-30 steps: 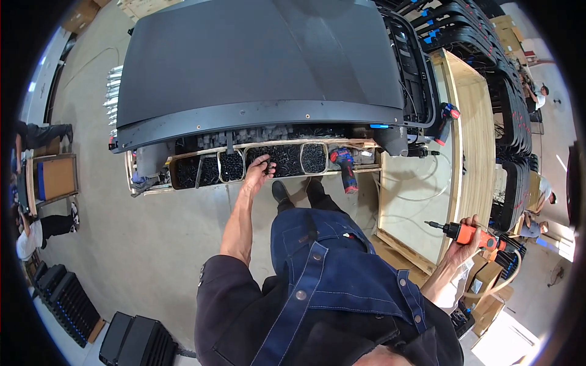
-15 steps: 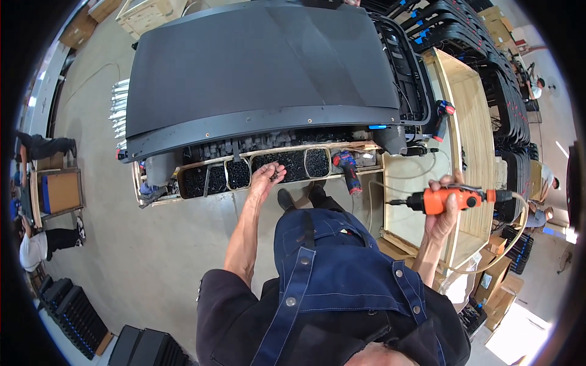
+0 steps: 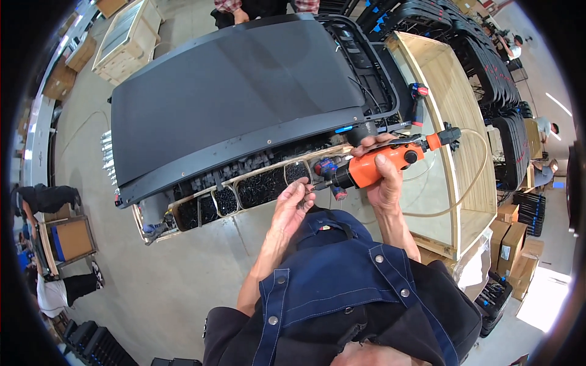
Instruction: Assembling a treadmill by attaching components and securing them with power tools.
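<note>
My right hand point(image 3: 386, 186) is wrapped round an orange and black power screwdriver point(image 3: 365, 172), held level with its bit pointing left. A pale hose point(image 3: 486, 160) runs from its back end. My left hand point(image 3: 290, 206) is closed in a pinch at the tip of the bit; what it holds is too small to make out. Just beyond both hands, a wooden trough point(image 3: 244, 211) carries bins of small black fasteners point(image 3: 262, 187). Over it lies a large dark grey panel point(image 3: 238, 73) with a few fasteners along its near edge.
A red and blue cordless drill point(image 3: 326, 166) rests at the trough's right end; another cordless drill point(image 3: 418, 105) stands farther right. A wooden crate point(image 3: 455, 140) is at my right. Beyond the panel, a person's hand point(image 3: 241, 16) is at its far edge. Black frames point(image 3: 482, 67) are stacked far right.
My left hand has left the bins and come right to the bit. The screwdriver has moved left and up in my right hand. My view has turned, and a person shows beyond the panel.
</note>
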The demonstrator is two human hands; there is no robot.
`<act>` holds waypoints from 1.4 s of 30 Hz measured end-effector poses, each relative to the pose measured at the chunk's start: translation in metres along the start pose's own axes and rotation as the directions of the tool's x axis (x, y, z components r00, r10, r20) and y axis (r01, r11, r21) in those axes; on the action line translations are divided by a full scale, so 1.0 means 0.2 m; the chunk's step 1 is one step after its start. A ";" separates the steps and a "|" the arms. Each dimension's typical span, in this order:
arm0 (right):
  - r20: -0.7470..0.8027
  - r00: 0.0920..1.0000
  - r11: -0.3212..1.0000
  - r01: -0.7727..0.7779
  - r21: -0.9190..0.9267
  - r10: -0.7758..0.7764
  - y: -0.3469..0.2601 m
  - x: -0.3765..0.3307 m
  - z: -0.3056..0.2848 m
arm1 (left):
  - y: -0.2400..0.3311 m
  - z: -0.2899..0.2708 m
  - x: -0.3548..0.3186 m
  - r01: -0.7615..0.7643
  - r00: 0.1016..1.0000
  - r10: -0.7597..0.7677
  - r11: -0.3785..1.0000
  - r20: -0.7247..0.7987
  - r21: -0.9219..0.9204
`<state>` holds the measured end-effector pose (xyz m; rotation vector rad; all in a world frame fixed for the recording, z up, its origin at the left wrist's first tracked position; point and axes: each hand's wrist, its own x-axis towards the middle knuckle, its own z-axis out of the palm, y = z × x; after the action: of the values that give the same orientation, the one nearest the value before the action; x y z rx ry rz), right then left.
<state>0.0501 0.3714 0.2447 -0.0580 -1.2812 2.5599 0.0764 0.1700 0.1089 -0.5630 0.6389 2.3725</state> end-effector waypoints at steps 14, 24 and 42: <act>-0.190 0.981 0.998 0.047 0.051 -0.036 -0.18 0.29 -0.38 | -0.10 0.35 0.28 0.112 0.976 -0.108 0.994 0.191 -0.007; -0.369 0.929 0.992 0.043 0.116 0.003 -0.18 0.44 -0.59 | -0.17 0.59 0.45 -0.261 0.953 0.296 0.686 0.067 0.679; 0.187 0.967 0.816 0.249 -0.522 -0.175 -0.17 0.75 -0.34 | -0.22 0.76 0.99 0.347 0.937 -0.302 0.852 0.174 -0.393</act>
<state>-0.0748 0.4827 0.2436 0.1370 -1.9115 1.9683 -0.0733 0.3751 0.1117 -0.6616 -0.0291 2.1942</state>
